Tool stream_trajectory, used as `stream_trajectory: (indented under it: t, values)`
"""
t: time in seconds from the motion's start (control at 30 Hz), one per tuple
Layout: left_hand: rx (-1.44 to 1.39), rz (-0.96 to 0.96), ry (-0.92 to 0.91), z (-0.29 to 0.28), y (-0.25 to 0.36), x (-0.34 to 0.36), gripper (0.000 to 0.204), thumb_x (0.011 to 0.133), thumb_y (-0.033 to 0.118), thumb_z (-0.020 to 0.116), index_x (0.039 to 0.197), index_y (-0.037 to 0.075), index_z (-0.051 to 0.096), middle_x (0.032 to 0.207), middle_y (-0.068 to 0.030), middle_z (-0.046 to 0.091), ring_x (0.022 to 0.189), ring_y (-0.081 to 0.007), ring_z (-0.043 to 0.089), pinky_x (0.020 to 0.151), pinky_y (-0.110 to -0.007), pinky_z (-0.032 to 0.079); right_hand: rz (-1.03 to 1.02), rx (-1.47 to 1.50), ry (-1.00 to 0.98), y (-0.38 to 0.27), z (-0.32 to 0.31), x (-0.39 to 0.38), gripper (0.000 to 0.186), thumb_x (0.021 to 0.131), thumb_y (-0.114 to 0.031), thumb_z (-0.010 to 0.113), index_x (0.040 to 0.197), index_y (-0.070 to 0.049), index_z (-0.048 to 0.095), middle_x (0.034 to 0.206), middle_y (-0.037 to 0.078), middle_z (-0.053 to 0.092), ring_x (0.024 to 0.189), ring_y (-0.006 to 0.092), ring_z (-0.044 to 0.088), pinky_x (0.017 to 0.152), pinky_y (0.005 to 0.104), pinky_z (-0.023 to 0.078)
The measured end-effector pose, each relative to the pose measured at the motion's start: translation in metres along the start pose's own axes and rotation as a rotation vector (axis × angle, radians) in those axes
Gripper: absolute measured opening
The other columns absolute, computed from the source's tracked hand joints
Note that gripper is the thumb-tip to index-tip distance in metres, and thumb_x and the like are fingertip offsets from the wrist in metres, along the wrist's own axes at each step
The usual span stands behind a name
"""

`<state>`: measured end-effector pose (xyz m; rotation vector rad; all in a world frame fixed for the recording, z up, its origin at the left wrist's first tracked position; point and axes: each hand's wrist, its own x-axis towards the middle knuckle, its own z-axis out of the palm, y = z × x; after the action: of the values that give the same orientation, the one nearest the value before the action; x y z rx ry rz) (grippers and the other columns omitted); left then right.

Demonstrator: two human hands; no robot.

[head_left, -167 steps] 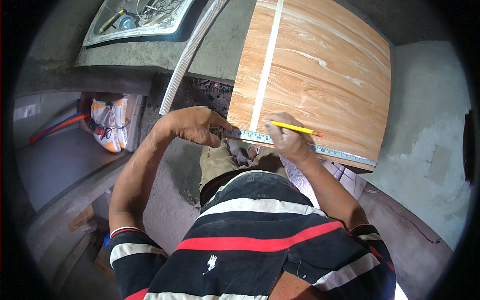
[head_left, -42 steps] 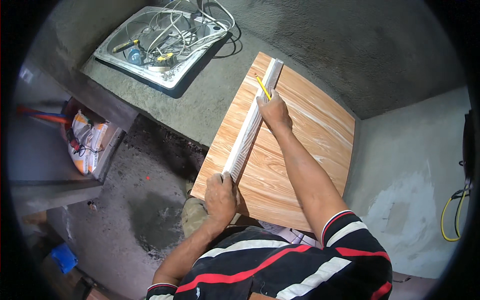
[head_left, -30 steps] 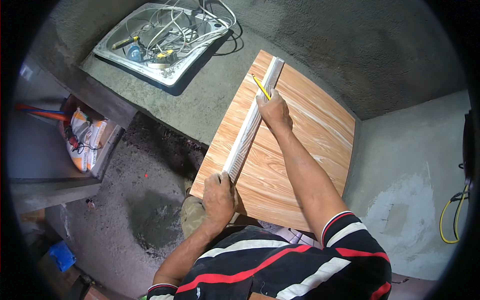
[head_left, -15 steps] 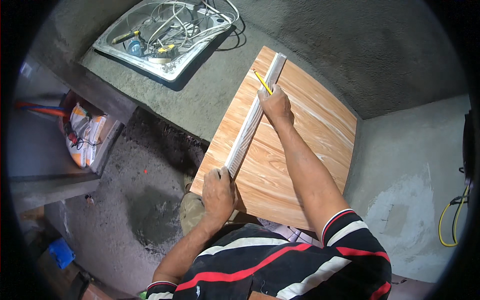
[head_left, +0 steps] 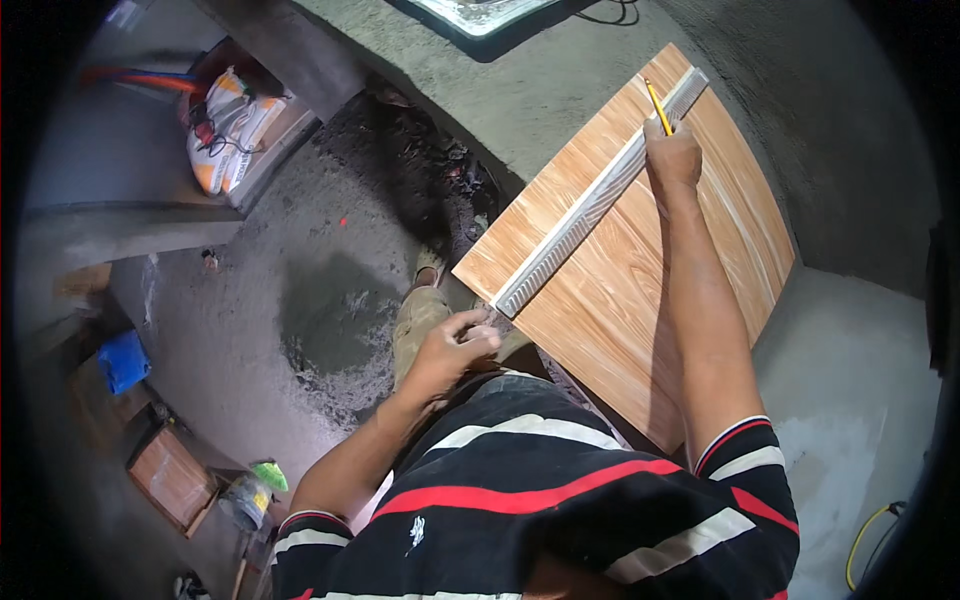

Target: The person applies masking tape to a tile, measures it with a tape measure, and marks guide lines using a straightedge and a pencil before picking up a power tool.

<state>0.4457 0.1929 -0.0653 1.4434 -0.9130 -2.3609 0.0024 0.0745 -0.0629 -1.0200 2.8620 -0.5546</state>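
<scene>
A wood-grain board lies slanted from the concrete ledge toward my body. A pale ridged straight strip runs lengthwise across it. My right hand is closed round a yellow pencil at the strip's far part, resting on the strip and board. My left hand is just below the strip's near end and off it, thumb and fingers apart and loosely curved, with nothing visible in them.
A sink rim shows on the concrete ledge. Printed sacks sit at upper left. Lower left are a blue object, a wooden piece and a bucket. A yellow cable hangs at right.
The view has swung, putting board and ledge higher and further right. My left hand has let go of the strip's near end. The tape measure seen earlier along the board's edge is gone from there.
</scene>
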Motion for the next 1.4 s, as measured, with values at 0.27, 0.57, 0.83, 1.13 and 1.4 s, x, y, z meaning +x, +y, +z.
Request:
stream_trajectory:
  t: [0.27,0.57,0.83,1.13,1.4]
  values:
    - [-0.307,-0.099,-0.108,0.018,-0.006,0.019,0.026,0.101,0.017,0.071,0.115,-0.003,0.063,0.101,-0.0136,0.07,0.087,-0.0207,0.072,0.071,-0.031,0.063,-0.005,-0.055,0.022,0.005,0.006,0.001,0.057,0.089,-0.048,0.064,0.117,0.001,0.072,0.111,0.033,0.074,0.11,0.0479,0.072,0.097,0.053,0.056]
    - [-0.182,-0.051,-0.042,0.022,-0.007,0.028,0.022,0.104,0.016,0.068,0.109,-0.005,0.066,0.095,-0.0131,0.073,0.078,-0.0179,0.073,0.067,-0.029,0.062,-0.037,-0.033,0.039,0.008,0.009,-0.001,0.057,0.087,-0.047,0.065,0.115,0.002,0.073,0.111,0.033,0.074,0.108,0.0481,0.072,0.096,0.0521,0.056]
    - [-0.106,-0.016,-0.049,0.022,-0.004,0.026,0.025,0.106,0.019,0.067,0.109,-0.005,0.067,0.095,-0.0115,0.074,0.077,-0.0155,0.073,0.066,-0.027,0.061,-0.024,-0.022,0.047,0.006,0.006,-0.004,0.057,0.087,-0.047,0.065,0.115,0.002,0.073,0.111,0.033,0.074,0.109,0.0473,0.072,0.097,0.0518,0.055]
    - [-0.094,-0.014,-0.044,0.02,-0.003,0.025,0.027,0.107,0.021,0.065,0.11,-0.007,0.067,0.096,-0.0129,0.074,0.079,-0.0168,0.073,0.068,-0.028,0.061,0.0,-0.019,0.065,0.007,0.009,0.0,0.056,0.086,-0.046,0.066,0.116,0.001,0.074,0.112,0.031,0.075,0.109,0.0462,0.073,0.097,0.0508,0.056]
    - [-0.114,-0.021,-0.052,0.02,-0.002,0.028,0.026,0.106,0.019,0.066,0.109,-0.007,0.067,0.095,-0.0145,0.075,0.078,-0.0186,0.074,0.068,-0.029,0.062,-0.002,-0.036,0.075,0.005,0.008,0.001,0.055,0.088,-0.047,0.067,0.115,0.001,0.073,0.11,0.032,0.075,0.107,0.0473,0.073,0.095,0.0527,0.056]
